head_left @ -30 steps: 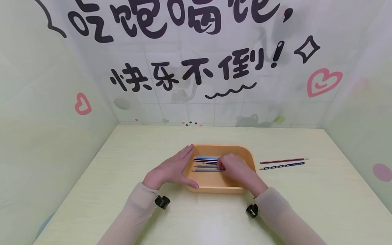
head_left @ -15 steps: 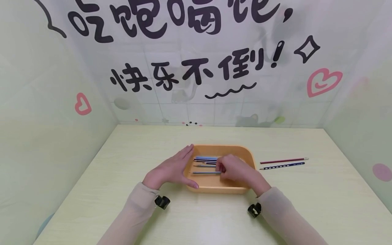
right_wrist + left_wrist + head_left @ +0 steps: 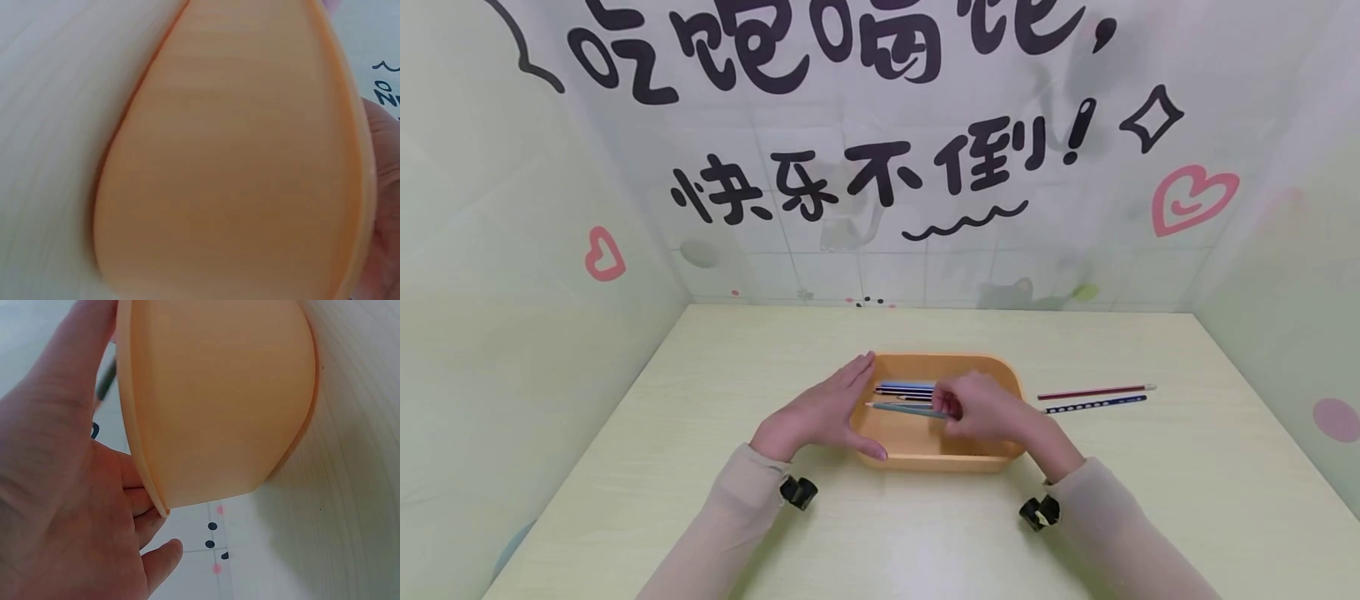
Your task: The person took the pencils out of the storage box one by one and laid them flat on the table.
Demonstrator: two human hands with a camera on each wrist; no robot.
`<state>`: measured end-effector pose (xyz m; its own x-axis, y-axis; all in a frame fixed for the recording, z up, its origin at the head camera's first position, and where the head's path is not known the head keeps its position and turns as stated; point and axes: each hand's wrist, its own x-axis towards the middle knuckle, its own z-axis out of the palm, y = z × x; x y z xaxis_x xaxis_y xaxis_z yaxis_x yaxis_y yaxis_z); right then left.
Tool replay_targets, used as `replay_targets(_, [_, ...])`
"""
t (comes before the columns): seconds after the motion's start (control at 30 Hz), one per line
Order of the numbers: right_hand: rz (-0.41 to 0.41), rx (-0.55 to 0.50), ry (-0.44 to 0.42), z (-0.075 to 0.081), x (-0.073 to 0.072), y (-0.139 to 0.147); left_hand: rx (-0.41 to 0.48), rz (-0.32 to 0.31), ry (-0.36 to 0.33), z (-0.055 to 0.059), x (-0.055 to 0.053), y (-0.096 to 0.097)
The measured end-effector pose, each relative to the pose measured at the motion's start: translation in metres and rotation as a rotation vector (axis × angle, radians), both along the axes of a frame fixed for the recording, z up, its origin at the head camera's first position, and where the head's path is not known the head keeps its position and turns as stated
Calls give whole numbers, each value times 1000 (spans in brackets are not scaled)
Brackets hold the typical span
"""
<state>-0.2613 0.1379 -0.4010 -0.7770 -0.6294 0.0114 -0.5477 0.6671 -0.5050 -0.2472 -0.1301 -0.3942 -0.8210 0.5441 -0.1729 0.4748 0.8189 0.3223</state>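
An orange plastic tray [image 3: 940, 463] stands on the table, with several pencils [image 3: 904, 389] lying side by side in its back left part. My left hand [image 3: 815, 414] rests on the tray's left end, thumb and fingers spread along the rim. In the left wrist view those fingers [image 3: 145, 512] touch the rim from beyond its edge. Over the tray my right hand [image 3: 981, 407] pinches a grey-green pencil [image 3: 906, 408] near its right end, its tip raised slightly to the left. The tray's outer wall [image 3: 231, 162] hides most of that hand in the right wrist view.
Right of the tray, a dark red pencil [image 3: 1093, 392] and a dark blue pencil with pale spots [image 3: 1097, 406] lie on the table [image 3: 1150, 483]. A printed white curtain [image 3: 925, 275] hangs behind the table and along both sides.
My right hand has drawn the grey-green pencil toward the front of the tray, then raised it off the tray floor. My left hand has stayed on the tray.
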Motion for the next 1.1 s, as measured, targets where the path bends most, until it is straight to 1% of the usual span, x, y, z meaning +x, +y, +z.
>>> replay_targets(0.2, [37, -45, 102, 14, 9, 5, -9, -2, 10, 0, -1, 0])
replay_targets(0.37, [49, -82, 201, 24, 17, 9, -4, -4, 9, 0, -2, 1])
replay_targets(0.47, [46, -98, 242, 30, 22, 12, 0, -6, 9, 0, -2, 0])
replay_targets(0.67, [30, -118, 299, 43, 31, 21, -4, 2, 2, -1, -2, 0])
replay_targets(0.8, [11, -124, 335, 49, 34, 30, 1, 1, 7, 0, -1, 1])
replay_targets(1.1, [-37, -115, 389, 55, 39, 57, 13, -5, 9, 1, 0, 1])
